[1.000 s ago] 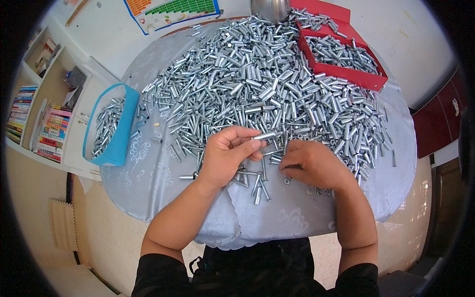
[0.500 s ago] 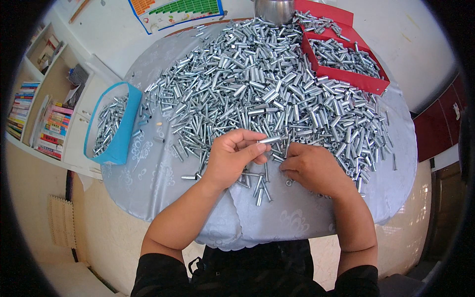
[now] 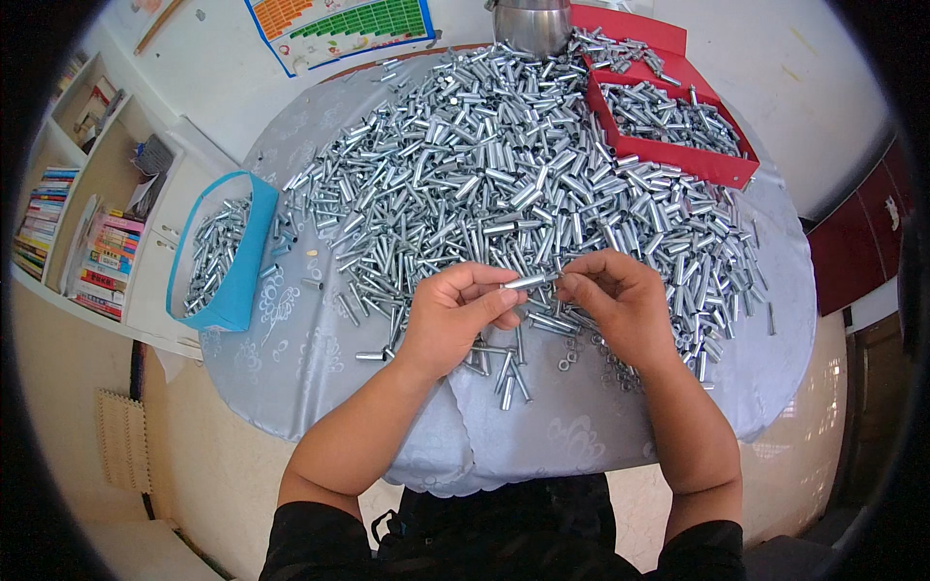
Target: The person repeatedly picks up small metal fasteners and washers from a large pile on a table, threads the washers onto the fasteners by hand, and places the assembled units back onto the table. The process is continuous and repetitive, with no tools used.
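Note:
My left hand (image 3: 453, 312) pinches a shiny metal sleeve (image 3: 526, 283) between thumb and fingers, holding it nearly level above the table. My right hand (image 3: 620, 302) is closed at the sleeve's right end, thumb and forefinger pressed together. Whatever small piece sits in that pinch is mostly hidden by the fingertips. Beyond both hands spreads a large heap of metal sleeves and bolts (image 3: 455, 184). A few loose bolts (image 3: 510, 376) lie between my forearms, and small nuts (image 3: 566, 363) are scattered beside my right wrist.
A blue fabric bin (image 3: 254, 254) with metal pieces stands at the left. At the back right is an open red box (image 3: 678, 161) holding more pieces, next to a steel pot (image 3: 533, 29). A grey patterned cloth (image 3: 320, 387) covers the round table. Bookshelves (image 3: 92, 208) stand far left.
My right hand has lifted from the edge of the heap and turned, bringing its fingertips to the sleeve's right end. My left hand keeps hold of the sleeve, slightly lower in view.

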A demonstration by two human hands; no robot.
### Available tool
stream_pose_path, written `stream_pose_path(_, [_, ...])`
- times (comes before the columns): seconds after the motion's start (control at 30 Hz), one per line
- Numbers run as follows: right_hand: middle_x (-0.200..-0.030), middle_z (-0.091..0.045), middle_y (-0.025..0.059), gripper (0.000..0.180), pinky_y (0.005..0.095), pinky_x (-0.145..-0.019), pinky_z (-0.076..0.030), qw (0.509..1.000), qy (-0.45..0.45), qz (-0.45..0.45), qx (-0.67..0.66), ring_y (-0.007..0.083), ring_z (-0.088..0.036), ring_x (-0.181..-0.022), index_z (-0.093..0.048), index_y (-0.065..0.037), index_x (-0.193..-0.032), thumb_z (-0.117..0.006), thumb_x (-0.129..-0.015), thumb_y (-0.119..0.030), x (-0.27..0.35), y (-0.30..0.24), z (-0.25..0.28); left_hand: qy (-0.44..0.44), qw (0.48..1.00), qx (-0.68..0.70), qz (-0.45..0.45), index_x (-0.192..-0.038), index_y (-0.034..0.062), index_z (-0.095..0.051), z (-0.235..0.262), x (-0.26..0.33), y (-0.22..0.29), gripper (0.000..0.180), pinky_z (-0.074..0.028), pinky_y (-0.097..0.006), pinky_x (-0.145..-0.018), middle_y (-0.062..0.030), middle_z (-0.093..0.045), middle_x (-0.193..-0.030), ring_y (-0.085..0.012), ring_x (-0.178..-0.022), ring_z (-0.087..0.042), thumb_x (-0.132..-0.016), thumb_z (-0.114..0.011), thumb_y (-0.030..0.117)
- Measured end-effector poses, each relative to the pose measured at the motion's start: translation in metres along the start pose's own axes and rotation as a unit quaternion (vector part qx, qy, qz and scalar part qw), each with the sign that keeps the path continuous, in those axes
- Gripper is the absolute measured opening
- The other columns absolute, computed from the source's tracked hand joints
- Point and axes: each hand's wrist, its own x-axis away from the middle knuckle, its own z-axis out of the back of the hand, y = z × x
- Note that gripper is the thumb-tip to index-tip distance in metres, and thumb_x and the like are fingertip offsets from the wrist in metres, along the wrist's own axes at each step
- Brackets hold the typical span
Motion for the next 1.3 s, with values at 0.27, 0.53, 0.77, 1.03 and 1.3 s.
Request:
stream_pose_path(0.27, [-0.086,-0.068,0.0054,0.011,0.0247,-0.073,-0.051,0.999,-0.026,-0.004,0.02,0.01,-0.063,-0.079,-0.066,0.002,-0.095,-0.068,-0.087,-0.004,0.002,-0.001,-0.002,-0.002,1.0,-0.004,0.005,-0.109,-0.001,-0.065,-0.002,0.0,0.0,0.02,-0.056,-0.026,-0.066,-0.0147,-0.071,-0.094,-0.0157,-0.072,-0.068,-0.088,-0.064,0.001])
stream_pose_path(0.53, [-0.085,-0.067,0.0038,0.012,0.0236,-0.071,-0.051,0.999,-0.02,-0.031,-0.034,0.0089,-0.063,-0.078,-0.065,0.002,-0.096,-0.068,-0.086,-0.003,-0.002,0.003,0.0,-0.008,1.0,-0.006,0.002,-0.109,-0.001,-0.065,-0.001,0.0,-0.001,0.02,-0.056,-0.025,-0.066,-0.0145,-0.071,-0.094,-0.0149,-0.072,-0.068,-0.089,-0.064,0.001])
stream_pose_path(0.77, [-0.086,-0.067,0.0035,0.012,0.0235,-0.071,-0.05,0.998,-0.032,-0.031,-0.039,0.0089,-0.063,-0.078,-0.065,0.002,-0.097,-0.068,-0.086,-0.003,-0.002,0.002,0.0,-0.013,1.0,-0.006,0.002,-0.109,-0.0014,-0.065,-0.001,0.0,-0.001,0.02,-0.056,-0.025,-0.066,-0.0143,-0.071,-0.094,-0.0149,-0.072,-0.068,-0.089,-0.064,0.001])
stream_pose_path(1.03, [-0.085,-0.066,0.0023,0.016,0.0241,-0.069,-0.049,0.993,-0.085,-0.067,-0.04,0.0084,-0.061,-0.076,-0.066,0.002,-0.099,-0.068,-0.087,-0.008,-0.001,-0.003,0.002,-0.027,0.999,0.001,0.018,-0.109,-0.0018,-0.065,0.001,0.0,0.0,0.021,-0.056,-0.026,-0.065,-0.0137,-0.071,-0.093,-0.0153,-0.071,-0.067,-0.089,-0.064,0.002])
stream_pose_path(1.3, [-0.084,-0.066,0.008,0.019,0.0308,-0.068,-0.051,0.936,-0.257,0.044,0.236,0.0183,-0.065,-0.074,-0.068,-0.003,-0.095,-0.072,-0.079,-0.011,-0.001,-0.018,0.026,0.001,1.0,0.002,0.003,-0.109,-0.0018,-0.064,0.002,-0.002,0.001,0.02,-0.056,-0.027,-0.065,-0.0136,-0.071,-0.094,-0.0158,-0.071,-0.067,-0.09,-0.064,0.003])
